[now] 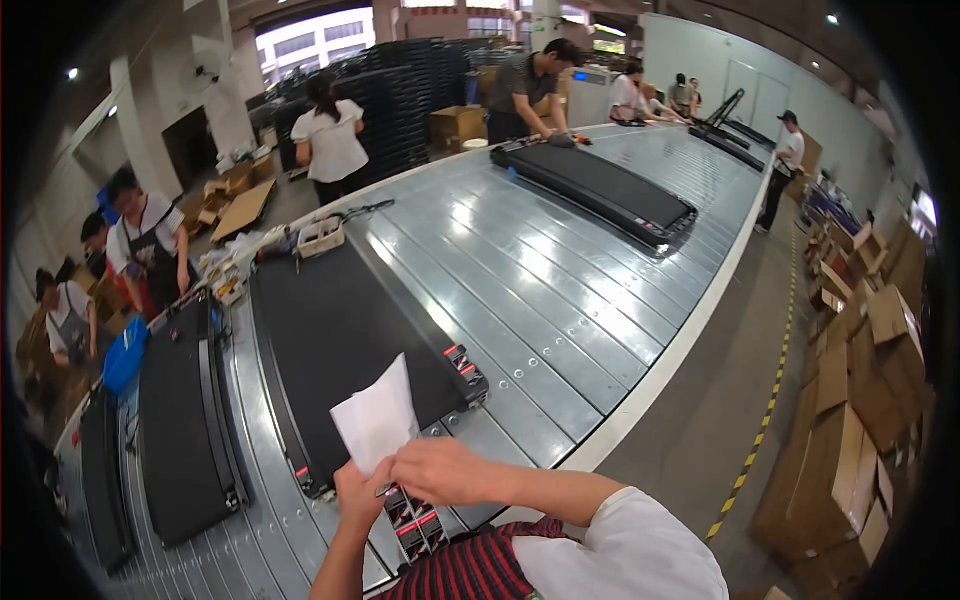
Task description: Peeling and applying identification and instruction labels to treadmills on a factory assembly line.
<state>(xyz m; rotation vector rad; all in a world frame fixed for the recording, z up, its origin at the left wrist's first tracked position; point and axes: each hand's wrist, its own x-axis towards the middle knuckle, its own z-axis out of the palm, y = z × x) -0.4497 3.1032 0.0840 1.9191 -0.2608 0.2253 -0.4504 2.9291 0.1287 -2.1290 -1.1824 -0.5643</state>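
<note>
Both hands, left hand [362,497] and right hand [440,472], pinch a white paper sheet [378,418] above the flat black machine [345,345] on the surface [560,300]; a loose pinch, I think, could drop it between moving slats.

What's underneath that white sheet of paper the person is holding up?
Under the white paper, held by both the left hand and right hand, lies a flat black treadmill deck on the metal conveyor. The stretch of deck directly beneath the sheet is covered.

Even indoor light; daylight glare from far windows [300,40]; sheen on steel conveyor [560,290]; heavy fisheye bending, black vignette at rim.
</note>
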